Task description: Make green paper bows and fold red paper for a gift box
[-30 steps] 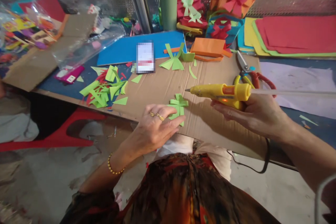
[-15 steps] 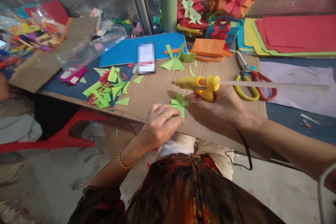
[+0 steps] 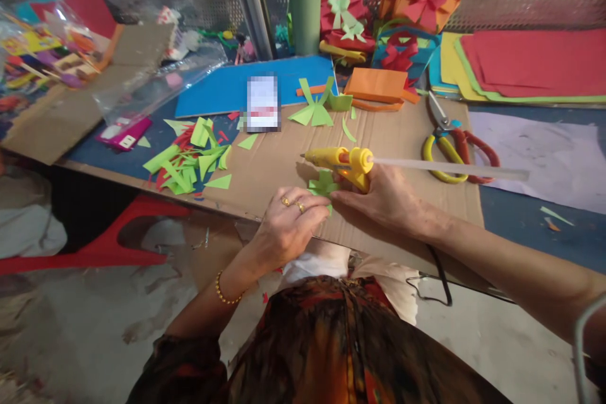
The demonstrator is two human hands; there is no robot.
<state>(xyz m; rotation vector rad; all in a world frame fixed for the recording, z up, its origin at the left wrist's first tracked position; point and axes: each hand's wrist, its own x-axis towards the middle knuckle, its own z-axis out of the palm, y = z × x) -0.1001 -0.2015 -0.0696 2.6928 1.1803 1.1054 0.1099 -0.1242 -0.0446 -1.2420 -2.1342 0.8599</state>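
Note:
On the cardboard near the table's front edge lies a green paper bow (image 3: 322, 182). My left hand (image 3: 290, 222) has its fingertips closed on the bow's lower left part, which they partly hide. A yellow glue gun (image 3: 343, 161) with a long clear glue stick is gripped in my right hand (image 3: 391, 199); its nozzle points left. The thumb side of my right hand reaches the right side of the bow. Farther back rests another green paper piece (image 3: 315, 112) with spread strips.
Green and red scraps (image 3: 189, 161) lie at the left. A phone (image 3: 263, 104) sits beside a blue board (image 3: 213, 88). Scissors (image 3: 445, 145) are on the right, and an orange paper box (image 3: 376, 85) and green bottle (image 3: 304, 12) stand behind. A black cord hangs over the front edge.
My right hand has moved left with the glue gun, and its fingers now reach the bow. My left hand stays at the bow.

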